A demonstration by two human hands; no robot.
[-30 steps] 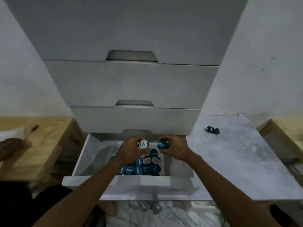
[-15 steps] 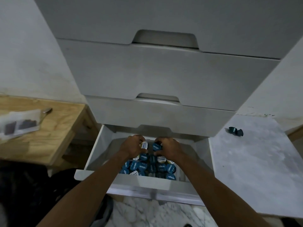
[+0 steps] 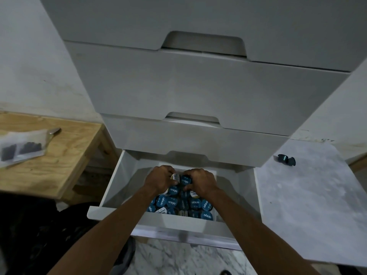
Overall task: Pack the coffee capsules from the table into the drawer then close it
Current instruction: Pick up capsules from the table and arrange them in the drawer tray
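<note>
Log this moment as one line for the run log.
hands: capsules gripped over drawer | drawer: open | table: capsules left

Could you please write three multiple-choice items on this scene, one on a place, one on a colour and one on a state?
1. Where do the capsules not yet packed lie?
A. on the marble table right of the drawers
B. on the wooden table
C. on the floor

2. What colour are most lids in the open drawer?
A. red
B. blue
C. green

3. How does the bottom drawer stand?
A. shut
B. taken out
C. pulled open, both hands in it

Answers:
1 A: the loose capsules lie on the marble table.
2 B: the packed capsules show mostly blue lids, a few white.
3 C: the drawer is out, the left hand holding a white-lidded capsule and the right hand a blue-lidded capsule.
</note>
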